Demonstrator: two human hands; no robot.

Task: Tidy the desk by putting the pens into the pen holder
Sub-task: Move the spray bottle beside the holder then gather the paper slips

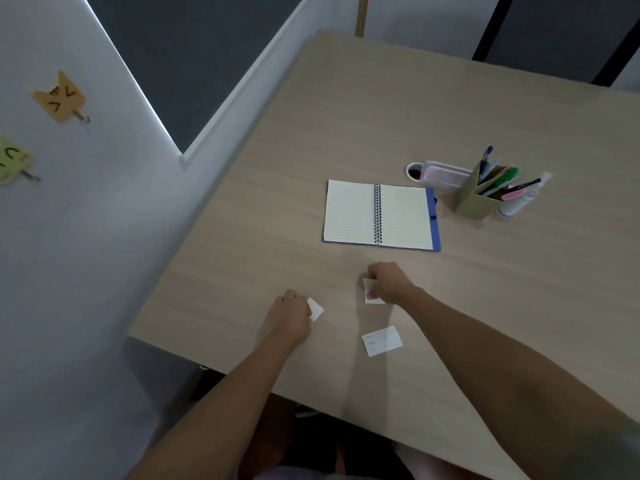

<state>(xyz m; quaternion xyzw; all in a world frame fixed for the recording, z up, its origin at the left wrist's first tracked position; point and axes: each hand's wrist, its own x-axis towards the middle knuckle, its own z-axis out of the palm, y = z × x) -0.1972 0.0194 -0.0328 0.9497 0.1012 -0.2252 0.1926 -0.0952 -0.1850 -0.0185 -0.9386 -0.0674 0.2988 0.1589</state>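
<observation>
Left hand (292,311): closed, pinching a small white paper slip (316,309), nearer than the notebook (379,215).
Right hand (388,281): closed on another slip (370,291).
Pens (502,181): already standing in the pen holder (472,202), right of the notebook.
Handling: light, stiff, smooth; likely best gripped mid-barrel.

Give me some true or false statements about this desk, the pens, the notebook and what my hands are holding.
1. The pens stand in the pen holder. True.
2. The notebook is closed. False: it lies open.
3. The left hand pinches a small white paper. True.
4. The right hand holds a pen. False: it holds a white paper slip.
5. A third white card lies loose on the desk. True.
</observation>
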